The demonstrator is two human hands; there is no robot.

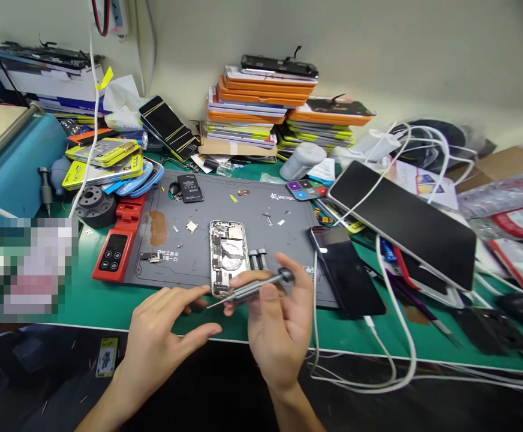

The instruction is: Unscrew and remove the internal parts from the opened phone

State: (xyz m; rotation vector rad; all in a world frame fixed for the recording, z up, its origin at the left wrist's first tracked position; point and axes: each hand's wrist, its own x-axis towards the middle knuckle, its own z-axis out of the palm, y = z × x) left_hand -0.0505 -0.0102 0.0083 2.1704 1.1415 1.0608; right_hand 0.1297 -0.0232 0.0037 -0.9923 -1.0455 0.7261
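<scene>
A grey precision screwdriver [255, 290] lies across the fingers of my right hand [279, 327], its thin tip pointing down and left. My left hand [162, 333] is beside the tip, thumb and fingers apart, with its fingertips near the lower edge of an opened phone [229, 255]. The phone rests on a grey work mat [189, 240], its inner parts and a round coil exposed. Close to its right side stand two more grey screwdrivers [258, 259], partly behind my right hand. A black phone battery [190, 188] and small loose parts [192, 226] lie on the mat.
A red device with buttons [116, 251] edges the mat's left side. To the right lie a dark phone [346, 270], a large tablet [405, 222] and looping white cables [396, 312]. Stacked boxes [248, 114] line the wall. A blue machine [23, 156] stands far left.
</scene>
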